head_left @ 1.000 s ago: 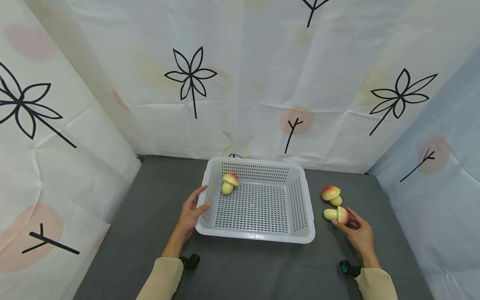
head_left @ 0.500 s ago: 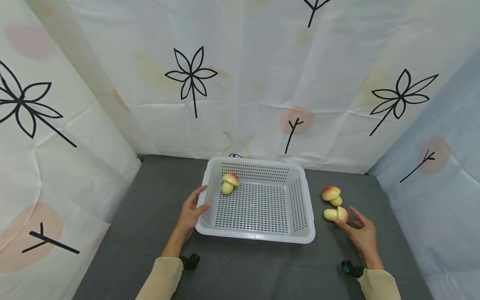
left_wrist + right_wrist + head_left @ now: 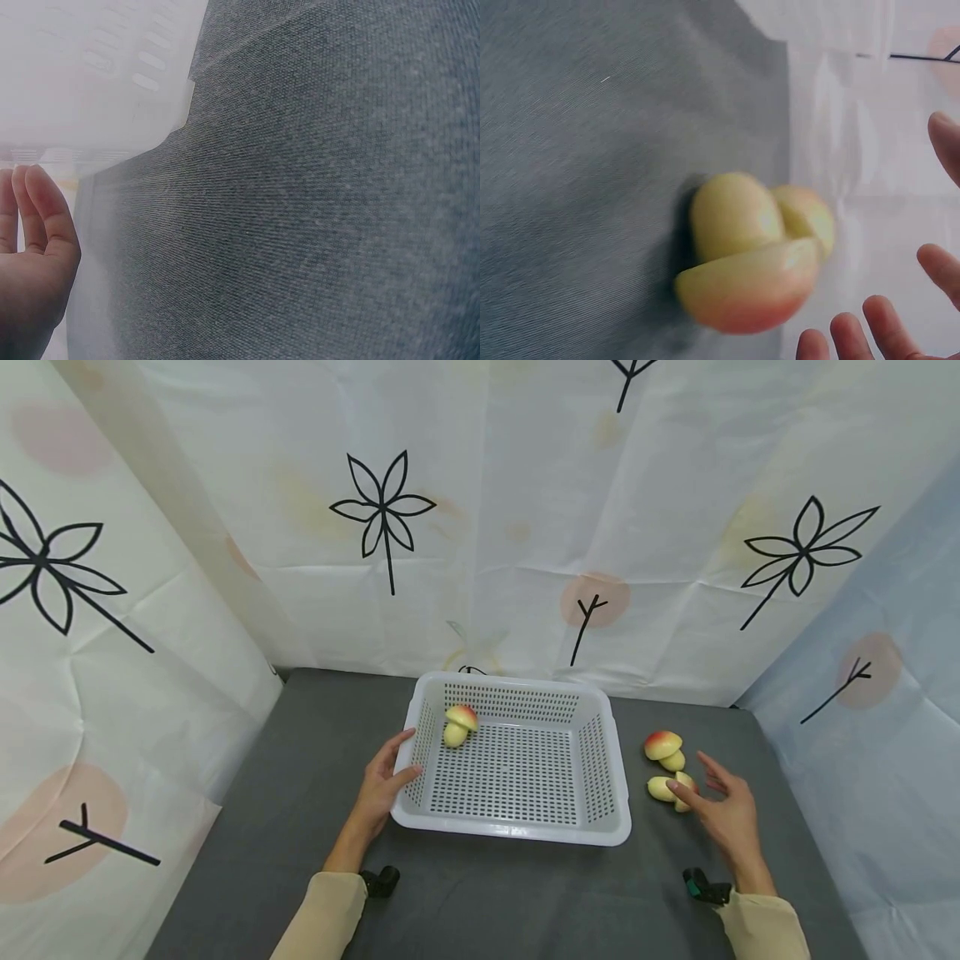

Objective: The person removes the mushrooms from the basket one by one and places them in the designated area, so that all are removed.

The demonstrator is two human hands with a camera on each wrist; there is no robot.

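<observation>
My left hand [image 3: 378,792] grips the left rim of a white perforated plastic basket [image 3: 510,832], thumb over the edge and fingers along the outside. A toy mushroom [image 3: 456,727] with a red-yellow cap lies inside at the basket's left. Right of the basket, two similar mushrooms lie close together on the cloth: a back mushroom [image 3: 663,746] and a front mushroom [image 3: 660,788]. My right hand [image 3: 723,810] hovers by the front one, its thumb partly covering that cap in the head view. In the right wrist view, its fingers [image 3: 889,330] are spread apart, clear of the mushroom [image 3: 750,292].
Dark grey cloth [image 3: 480,902] covers the table. White curtains [image 3: 510,527] with leaf prints stand behind and at the left, and a bluish side curtain [image 3: 885,793] at the right. The basket stands near the back edge.
My right hand has let go of the front mushroom, lifting slightly, right and back. That mushroom has turned a little where it lies. The left hand and basket have stayed put.
</observation>
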